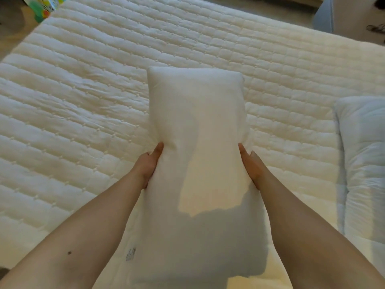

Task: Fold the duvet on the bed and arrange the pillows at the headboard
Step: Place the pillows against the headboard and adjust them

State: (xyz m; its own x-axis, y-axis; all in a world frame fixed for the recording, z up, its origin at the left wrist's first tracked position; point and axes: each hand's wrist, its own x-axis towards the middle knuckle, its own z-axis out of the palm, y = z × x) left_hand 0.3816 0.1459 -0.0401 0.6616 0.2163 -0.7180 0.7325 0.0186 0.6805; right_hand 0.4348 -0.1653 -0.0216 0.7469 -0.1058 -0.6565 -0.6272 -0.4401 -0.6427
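A soft, puffy white pillow (195, 147) is held between the two hands, out in front of the person and above the bed (83, 101). It is long and shaped like a rectangle, with rounded corners at the far end. Its cloth is smooth, with a few small creases where it is squeezed. A small printed tag (130, 254) is seen on its edge, close to the left arm. A patch of warm light falls across its middle, and the near end is in shadow.

The left hand (149, 164) is pressed flat against the left side of the pillow, with the thumb lying on top. The right hand (251, 163) is pressed against the right side in the same way. The pillow is pinched in a little between them.

The bed is covered by a cream quilted pad, stitched in long rows of small puffy squares. A second white pillow (364, 163) is lying on the bed, to the right of the right hand. Beyond the far left corner of the bed, a colourful box (44, 6) is seen.
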